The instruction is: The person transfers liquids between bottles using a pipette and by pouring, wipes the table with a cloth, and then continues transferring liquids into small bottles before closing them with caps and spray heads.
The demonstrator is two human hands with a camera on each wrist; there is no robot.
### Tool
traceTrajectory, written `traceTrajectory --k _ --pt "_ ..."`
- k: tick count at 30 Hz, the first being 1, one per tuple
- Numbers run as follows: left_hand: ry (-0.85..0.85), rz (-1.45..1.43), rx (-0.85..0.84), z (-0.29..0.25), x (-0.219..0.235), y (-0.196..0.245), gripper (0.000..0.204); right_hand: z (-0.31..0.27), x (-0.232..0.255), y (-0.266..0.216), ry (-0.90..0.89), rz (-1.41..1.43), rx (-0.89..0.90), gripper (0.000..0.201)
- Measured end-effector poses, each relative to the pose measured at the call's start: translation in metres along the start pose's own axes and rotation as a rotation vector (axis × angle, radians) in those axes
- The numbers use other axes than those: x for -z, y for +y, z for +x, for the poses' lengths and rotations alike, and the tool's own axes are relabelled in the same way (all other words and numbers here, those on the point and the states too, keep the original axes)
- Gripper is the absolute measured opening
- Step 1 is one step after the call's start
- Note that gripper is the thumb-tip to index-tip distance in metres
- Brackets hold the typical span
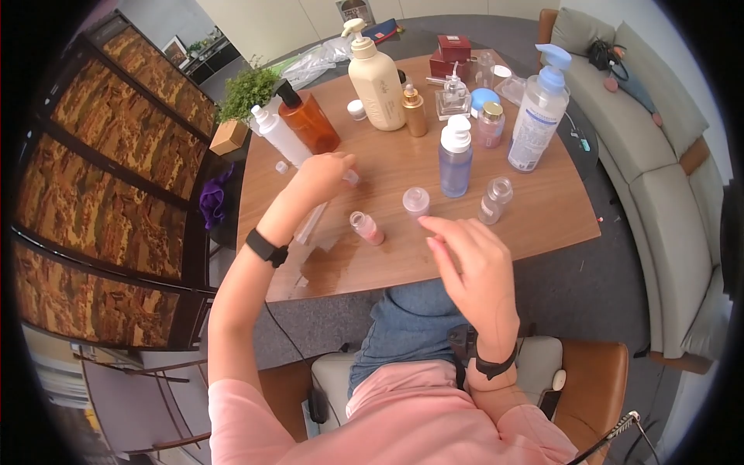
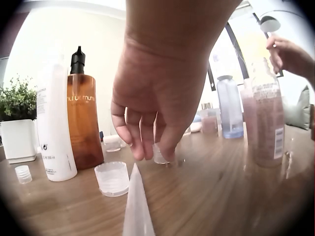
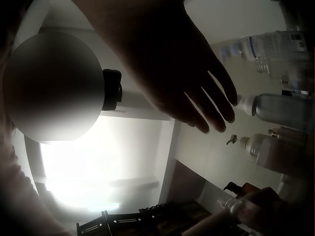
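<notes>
My left hand reaches down over the left part of the table, fingers bent. Its thumb and fingertips pinch a small clear cap at the tabletop. A wider translucent cap and a pale tapered strip lie just before it. My right hand hovers over the table's front edge, fingers loosely extended, holding nothing. Its fingertips are close to an uncapped pale pink bottle. Between the hands a small clear bottle with pink liquid stands uncapped. Right of them is a clear glass-like bottle.
Behind stand a cream pump bottle, an amber bottle, a white bottle, a blue foam-pump bottle and a tall clear pump bottle. A perfume bottle and dark red boxes sit farther back. Wet patches mark the front left.
</notes>
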State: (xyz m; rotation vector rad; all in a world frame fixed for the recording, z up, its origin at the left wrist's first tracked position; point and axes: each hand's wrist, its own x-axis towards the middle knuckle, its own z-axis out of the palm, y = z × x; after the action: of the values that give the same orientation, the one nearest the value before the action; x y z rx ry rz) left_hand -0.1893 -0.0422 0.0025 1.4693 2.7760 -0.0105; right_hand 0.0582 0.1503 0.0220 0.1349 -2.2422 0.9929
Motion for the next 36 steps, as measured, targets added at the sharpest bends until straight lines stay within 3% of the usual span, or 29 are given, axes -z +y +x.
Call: traceTrajectory --k 2,4,7,9,13,20,22,26,28,32,34,36 --pt "0.022 -0.043 0.047 -0.014 0.024 0.013 0.025 -0.003 -0.011 0.002 -0.06 0.002 -0.01 0.021" --pt "0.041 -0.084 0.099 -0.03 0.05 0.029 0.026 -0.007 -0.027 0.007 -0.24 -0.096 -0.033 0.026" --pt "0.031 -0.26 0.14 -0.053 0.076 0.051 0.027 -0.011 -0.049 0.007 -0.268 -0.1 -0.051 0.038" --pt "0.055 -0.333 0.015 -0.064 0.083 0.063 0.027 -0.011 -0.063 0.005 -0.28 -0.125 -0.057 0.047" --pt "0.08 -0.18 -0.021 -0.073 0.078 0.087 0.025 -0.006 -0.082 0.001 -0.269 -0.039 -0.113 0.048" --pt "0.145 -0.129 0.005 -0.072 0.071 0.091 0.023 0.0 -0.108 0.017 -0.163 -0.038 -0.022 0.034" --pt "0.06 -0.243 0.077 -0.072 0.069 0.089 0.026 0.001 -0.11 0.018 -0.156 -0.032 -0.021 0.031" --pt "0.042 -0.243 0.061 -0.072 0.071 0.092 0.029 0.001 -0.113 0.019 -0.142 0.013 -0.035 0.027" --pt "0.086 -0.326 -0.027 -0.073 0.069 0.089 0.037 0.001 -0.113 0.019 -0.143 0.038 -0.041 0.026" --pt "0.212 -0.351 -0.037 -0.071 0.067 0.097 0.044 0.001 -0.115 0.022 -0.118 0.051 -0.03 0.027" --pt "0.096 -0.227 0.156 -0.069 0.07 0.098 0.051 0.001 -0.116 0.022 -0.109 0.044 -0.025 0.028" --pt "0.081 -0.3 0.134 -0.069 0.068 0.095 0.051 0.001 -0.116 0.022 -0.119 0.092 -0.042 0.028"
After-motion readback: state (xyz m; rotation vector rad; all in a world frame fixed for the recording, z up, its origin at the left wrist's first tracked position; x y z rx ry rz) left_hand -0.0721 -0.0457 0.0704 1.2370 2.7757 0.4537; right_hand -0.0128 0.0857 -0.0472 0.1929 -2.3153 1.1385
